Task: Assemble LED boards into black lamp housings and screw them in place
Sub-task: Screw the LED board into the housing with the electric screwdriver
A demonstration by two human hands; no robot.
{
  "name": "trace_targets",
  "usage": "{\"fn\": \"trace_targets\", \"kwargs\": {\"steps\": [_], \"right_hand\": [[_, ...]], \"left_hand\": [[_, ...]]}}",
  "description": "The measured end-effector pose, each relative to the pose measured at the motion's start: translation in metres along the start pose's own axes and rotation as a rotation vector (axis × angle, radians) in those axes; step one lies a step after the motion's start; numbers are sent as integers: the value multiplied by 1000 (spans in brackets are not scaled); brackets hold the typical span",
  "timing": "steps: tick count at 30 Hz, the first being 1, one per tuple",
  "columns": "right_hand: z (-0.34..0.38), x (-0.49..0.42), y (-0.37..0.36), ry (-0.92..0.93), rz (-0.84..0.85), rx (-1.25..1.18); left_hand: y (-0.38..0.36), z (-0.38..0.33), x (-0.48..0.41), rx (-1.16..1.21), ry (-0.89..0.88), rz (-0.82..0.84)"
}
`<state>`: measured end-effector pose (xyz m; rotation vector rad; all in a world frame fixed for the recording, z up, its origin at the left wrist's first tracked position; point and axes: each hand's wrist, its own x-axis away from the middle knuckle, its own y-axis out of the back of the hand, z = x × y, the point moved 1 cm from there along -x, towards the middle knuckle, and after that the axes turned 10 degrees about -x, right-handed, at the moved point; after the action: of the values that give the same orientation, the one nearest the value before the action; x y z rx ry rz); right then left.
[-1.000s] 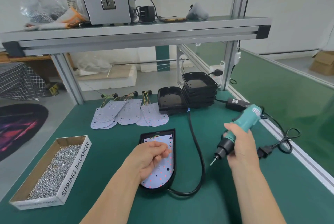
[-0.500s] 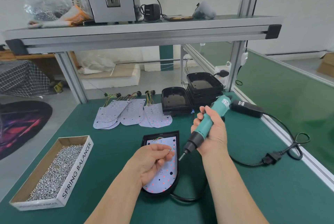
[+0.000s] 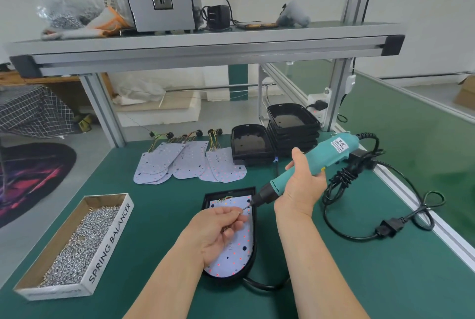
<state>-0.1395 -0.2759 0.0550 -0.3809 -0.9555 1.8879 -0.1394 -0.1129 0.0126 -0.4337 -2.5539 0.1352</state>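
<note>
Your left hand [image 3: 218,231] pinches 1 screw [image 3: 240,212] at the bit tip; right hand [image 3: 300,190], grip clenched on the screwdriver [image 3: 331,154]. LED board [image 3: 241,249], seated in its housing [image 3: 228,191] near the surface's [image 3: 154,215] front edge, lies just beneath, long axis front-to-back.

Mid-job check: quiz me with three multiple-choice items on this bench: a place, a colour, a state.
1. The box of screws lies: A) far right B) left of the housing holding the LED board C) on top of that housing.
2. The electric screwdriver has a body that is: A) red B) yellow C) teal.
3. The left hand: A) pinches a screw at the screwdriver's tip B) lies flat, empty C) grips the electric screwdriver.
Key: 1B, the box sits well left of it; 2C, teal shows beyond the right hand; 3A, thumb and finger close on the screw.
</note>
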Motion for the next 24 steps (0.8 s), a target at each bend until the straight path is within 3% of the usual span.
{"fn": "trace_targets", "kwargs": {"steps": [21,24], "right_hand": [[-11,10,-1,32,-49,146],[-13,13,-1,-35,-82,99]], "left_hand": [[-4,0,0,64,-11,-53],[-6,2,0,81,-51,-77]]}}
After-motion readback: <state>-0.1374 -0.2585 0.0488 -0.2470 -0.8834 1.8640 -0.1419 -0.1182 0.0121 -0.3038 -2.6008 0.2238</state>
